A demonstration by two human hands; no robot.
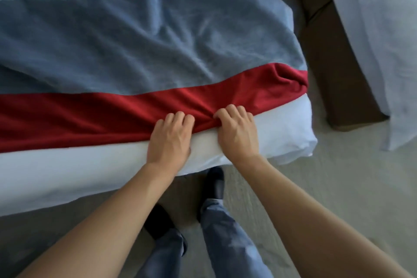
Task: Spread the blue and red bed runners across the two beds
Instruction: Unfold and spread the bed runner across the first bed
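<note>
Pale carpet floor [293,221] shows beneath jeans-clad legs [223,232] in dark socks. Both bare forearms reach onto the white-sheeted bed [67,176]: left hand [169,140] and right hand [237,133], fingers [225,113] curled, bunching the red fabric bed runner [90,119] at its near edge. Beyond lies the rumpled blue fleece bed runner [135,40]; a second white bed [383,40] stands right.
</note>
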